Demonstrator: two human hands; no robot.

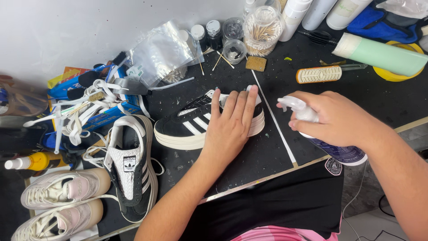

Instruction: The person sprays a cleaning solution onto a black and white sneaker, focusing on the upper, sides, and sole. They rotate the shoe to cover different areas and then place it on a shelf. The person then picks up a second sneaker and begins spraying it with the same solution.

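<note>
Two bare hands work over a black cutting mat (263,156) on a cluttered bench. The left hand (229,127) lies flat, fingers spread and released, pressing on the heel end of a black suede platform sneaker with white stripes and a thick cream sole (191,127), which lies on its side near the middle of the mat. The right hand (332,120) is clenched around a white-nozzled spray bottle with a dark label (334,149), its nozzle pointing left toward the shoe, just beside it but apart. A matching black sneaker (131,172) stands to the left with its tongue showing, beside two pale pink sneakers (62,201). A clear jar of cotton swabs (263,29) stands at the far edge.
</note>
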